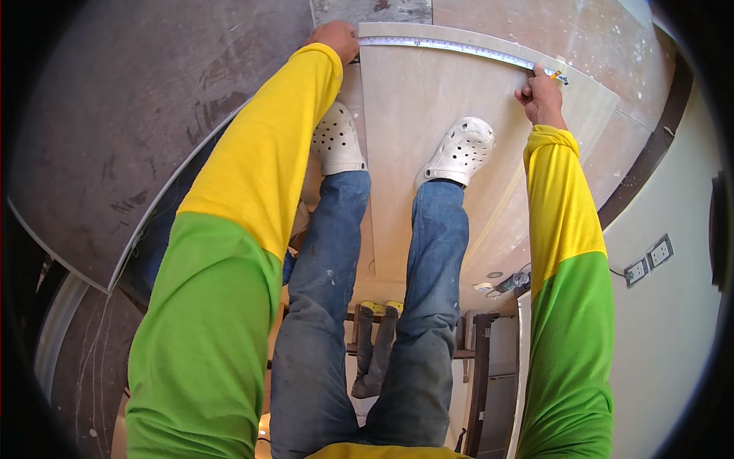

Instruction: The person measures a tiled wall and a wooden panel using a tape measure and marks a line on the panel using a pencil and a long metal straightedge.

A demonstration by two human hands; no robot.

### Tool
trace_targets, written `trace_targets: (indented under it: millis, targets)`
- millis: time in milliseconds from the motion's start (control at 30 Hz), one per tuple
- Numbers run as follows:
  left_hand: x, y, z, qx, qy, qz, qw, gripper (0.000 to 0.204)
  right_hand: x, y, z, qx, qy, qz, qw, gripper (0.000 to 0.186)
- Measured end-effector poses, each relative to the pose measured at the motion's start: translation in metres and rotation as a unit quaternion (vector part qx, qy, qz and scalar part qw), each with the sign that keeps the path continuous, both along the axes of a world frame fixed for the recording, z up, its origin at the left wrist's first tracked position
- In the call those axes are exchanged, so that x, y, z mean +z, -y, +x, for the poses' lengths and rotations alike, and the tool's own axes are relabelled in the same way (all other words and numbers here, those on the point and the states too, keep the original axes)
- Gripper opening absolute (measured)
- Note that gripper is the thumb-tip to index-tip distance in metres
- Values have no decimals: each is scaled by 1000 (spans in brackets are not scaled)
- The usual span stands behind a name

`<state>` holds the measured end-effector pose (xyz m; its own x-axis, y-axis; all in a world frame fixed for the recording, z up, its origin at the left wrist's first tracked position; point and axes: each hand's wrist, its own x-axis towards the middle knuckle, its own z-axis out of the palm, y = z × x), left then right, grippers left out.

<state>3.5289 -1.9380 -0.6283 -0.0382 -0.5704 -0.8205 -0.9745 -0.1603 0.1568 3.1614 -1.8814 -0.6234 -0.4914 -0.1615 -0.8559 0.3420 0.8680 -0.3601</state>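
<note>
A white tape measure blade (451, 47) lies stretched across the far end of a pale wooden board (428, 115), close to its edge. My left hand (334, 40) is closed at the blade's left end, beside the board's far left corner; its fingers are mostly hidden. At the other end my right hand (540, 98) grips the blade with the thumb on top and the other fingers curled. A small yellow and dark end piece shows just past this thumb. White clogs (459, 149) are on my feet, the right one resting on the board.
A large dark grey sheet (130, 115) with a pale edge fills the left side. Wall sockets (648, 260) sit on the right wall. A small tool or fitting (511, 283) lies by the board's near right. Another person's legs (375, 352) show below, between mine.
</note>
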Motion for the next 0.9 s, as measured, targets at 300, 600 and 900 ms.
trace_targets:
  millis: [300, 600, 900]
  targets:
    - [22, -14, -15, 38, 57, -69, 995, 29, 7, -1, 5, 41, 29, 9, 999, 25]
    - [27, -11, -16, 68, 71, -57, 993, 30, 1, -8, 4, 53, 9, 3, 999, 29]
    - [21, -9, -8, 63, 36, -47, 996, 27, 24, -29, 0, 13, -85, -8, 996, 47]
